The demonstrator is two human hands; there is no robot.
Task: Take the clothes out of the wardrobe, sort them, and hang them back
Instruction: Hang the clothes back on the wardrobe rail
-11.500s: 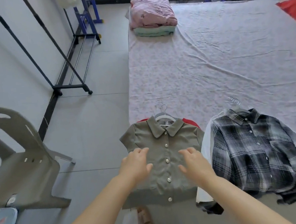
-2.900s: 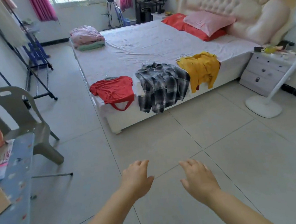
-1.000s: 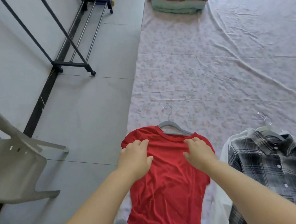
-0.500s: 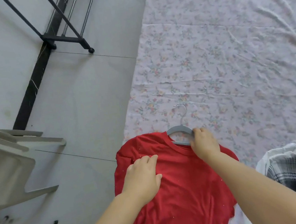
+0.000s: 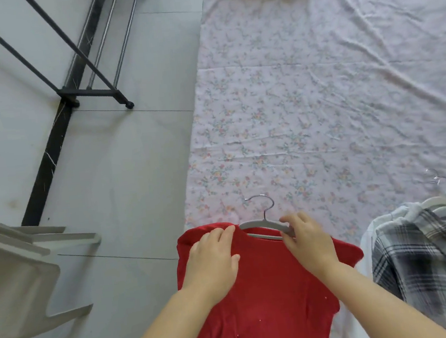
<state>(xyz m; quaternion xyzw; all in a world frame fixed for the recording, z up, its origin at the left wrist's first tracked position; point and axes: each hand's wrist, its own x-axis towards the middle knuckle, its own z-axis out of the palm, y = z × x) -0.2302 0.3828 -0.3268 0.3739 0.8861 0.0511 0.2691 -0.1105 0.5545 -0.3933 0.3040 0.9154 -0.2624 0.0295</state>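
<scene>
Your left hand has slid up from the chest of the red T-shirt to the shoulder on your left. It now lies flat there, fingers straight and together, fingertips at the collar edge. Your right hand is still on the grey hanger, with its fingers curled over the hanger's right arm at the neckline. The metal hook points away from you. The T-shirt lies face up on the near edge of the floral bed sheet, its hem running out of view below. Just to your right lies a plaid shirt on its own pale hanger. On the tiled floor to your left stand a plastic chair and, farther off, the foot of a dark clothes rack.
</scene>
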